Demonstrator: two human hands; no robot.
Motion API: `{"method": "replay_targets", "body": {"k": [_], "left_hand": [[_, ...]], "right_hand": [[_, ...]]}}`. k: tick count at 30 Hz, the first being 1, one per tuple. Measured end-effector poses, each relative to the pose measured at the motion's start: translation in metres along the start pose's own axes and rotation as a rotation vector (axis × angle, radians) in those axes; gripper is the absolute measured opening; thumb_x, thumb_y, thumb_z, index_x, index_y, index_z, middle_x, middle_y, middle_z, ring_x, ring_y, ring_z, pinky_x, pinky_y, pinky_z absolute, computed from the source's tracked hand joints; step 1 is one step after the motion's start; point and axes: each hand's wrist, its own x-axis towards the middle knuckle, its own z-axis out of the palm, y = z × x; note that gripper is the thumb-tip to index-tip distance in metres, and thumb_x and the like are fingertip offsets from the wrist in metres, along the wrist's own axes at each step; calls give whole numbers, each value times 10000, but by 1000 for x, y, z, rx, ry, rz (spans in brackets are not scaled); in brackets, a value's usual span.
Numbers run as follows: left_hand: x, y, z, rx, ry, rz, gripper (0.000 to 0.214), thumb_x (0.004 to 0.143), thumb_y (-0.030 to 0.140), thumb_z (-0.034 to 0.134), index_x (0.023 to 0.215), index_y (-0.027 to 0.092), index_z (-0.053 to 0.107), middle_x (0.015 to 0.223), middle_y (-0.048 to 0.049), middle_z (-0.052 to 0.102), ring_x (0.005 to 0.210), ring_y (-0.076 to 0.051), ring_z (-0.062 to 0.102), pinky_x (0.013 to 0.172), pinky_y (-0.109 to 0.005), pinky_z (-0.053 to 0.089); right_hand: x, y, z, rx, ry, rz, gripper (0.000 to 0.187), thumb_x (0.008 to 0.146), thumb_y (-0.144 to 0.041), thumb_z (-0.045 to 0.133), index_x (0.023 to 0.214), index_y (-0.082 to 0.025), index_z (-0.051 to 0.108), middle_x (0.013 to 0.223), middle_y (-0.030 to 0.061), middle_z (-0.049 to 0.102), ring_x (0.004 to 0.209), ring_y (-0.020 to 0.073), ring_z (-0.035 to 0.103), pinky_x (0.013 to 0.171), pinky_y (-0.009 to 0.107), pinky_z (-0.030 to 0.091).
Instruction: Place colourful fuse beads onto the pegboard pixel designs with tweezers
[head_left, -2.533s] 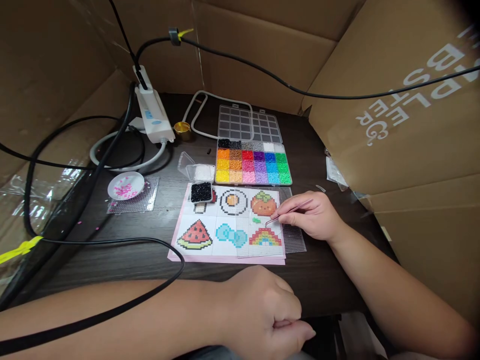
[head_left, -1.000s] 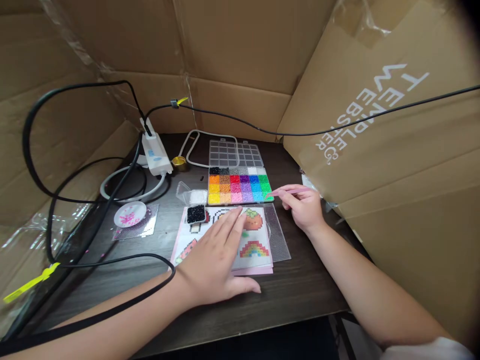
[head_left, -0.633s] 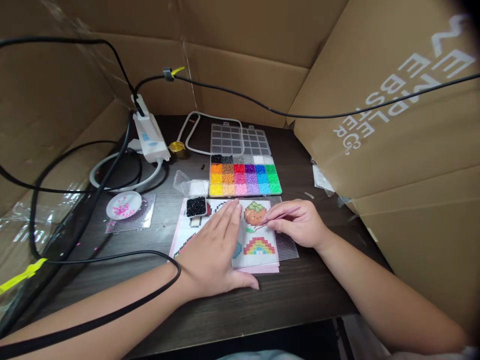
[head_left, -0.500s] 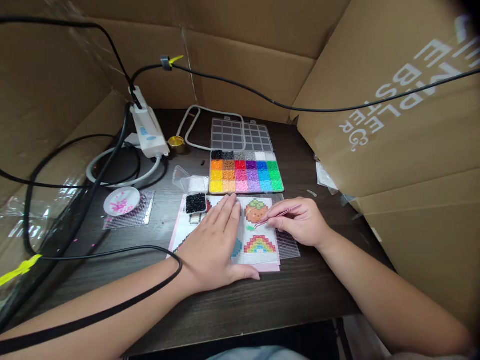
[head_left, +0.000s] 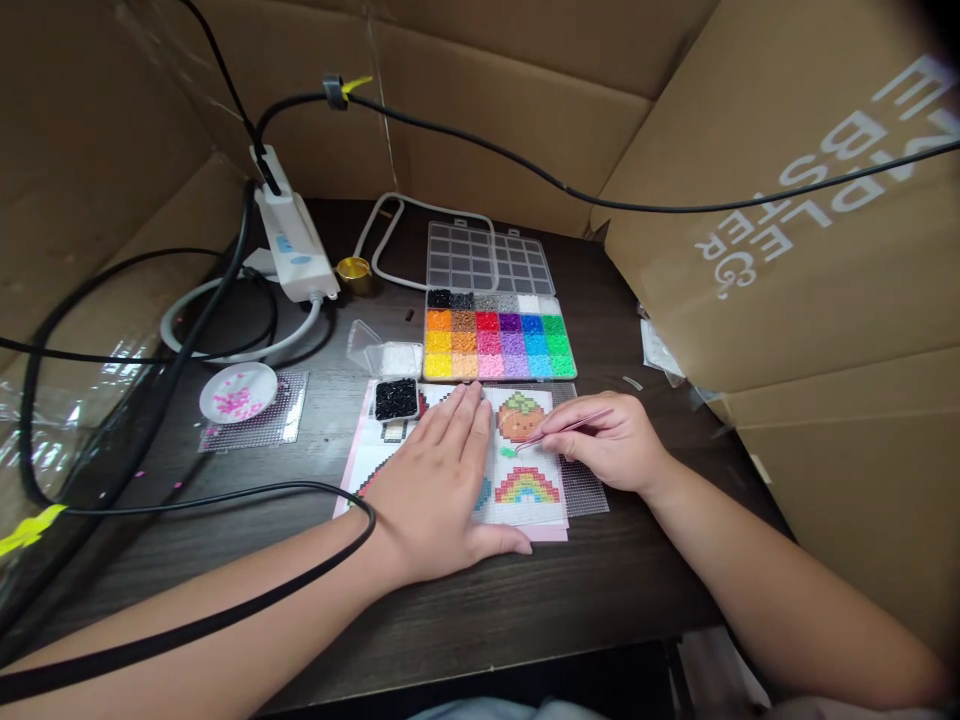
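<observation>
My left hand [head_left: 442, 485] lies flat with its fingers stretched out over the pixel pattern sheet [head_left: 551, 510], hiding part of the printed designs. In my right hand [head_left: 611, 440] is a pair of pink tweezers [head_left: 566, 428], pinched between thumb and fingers. Their tips reach a small cluster of green beads [head_left: 509, 452] on the sheet, between a printed orange fruit and a rainbow. A clear pegboard [head_left: 589, 490] sticks out at the sheet's right edge. Near my left fingertips stands an open box of black beads [head_left: 396, 399].
Behind the sheet is a sorted bead case [head_left: 501, 340] with its clear lid [head_left: 491, 258] folded back. A small white container [head_left: 401, 358] sits beside it. On the left are a dish of pink beads [head_left: 238, 394], a power strip [head_left: 296, 245] and a black cable [head_left: 300, 486] crossing my left forearm.
The view has shifted slightly. The tweezer tips stay at the green beads, with a small shift of my right hand. My left hand remains flat on the sheet.
</observation>
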Motion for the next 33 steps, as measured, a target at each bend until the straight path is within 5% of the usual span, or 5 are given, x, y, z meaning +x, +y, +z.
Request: {"method": "replay_targets", "body": {"k": [10, 15, 24, 33], "left_hand": [[1, 1, 0, -19, 0, -8, 1308, 712, 973, 415, 1522, -46, 287, 1607, -333, 208, 1520, -446, 180, 1218, -556, 231], [1, 0, 0, -33, 5, -13, 1299, 702, 978, 419, 1530, -14, 285, 1614, -320, 206, 1520, -444, 183, 1217, -558, 233], [1, -2, 3, -22, 36, -16, 1280, 718, 977, 388, 1529, -10, 305, 1618, -303, 218, 1516, -446, 199, 1218, -545, 241], [2, -1, 1, -18, 7, -23, 1263, 711, 977, 402, 1511, 1, 354, 1619, -303, 207, 1519, -444, 187, 1210, -559, 252]], "right_hand": [[-2, 0, 0, 2, 1, 15, 86, 764, -185, 807, 832, -234, 826, 815, 42, 808, 718, 185, 774, 666, 252, 640], [-2, 1, -2, 56, 33, 91, 64, 771, -247, 805, 818, -208, 822, 784, 57, 800, 527, 138, 673, 467, 237, 550], [25, 16, -22, 304, 642, 35, 105, 733, -274, 832, 720, -193, 766, 778, 59, 774, 465, 59, 474, 428, 217, 375], [30, 27, -26, 185, 693, 136, 192, 689, -308, 809, 628, -163, 699, 782, 89, 732, 455, 77, 496, 377, 236, 332]]}}
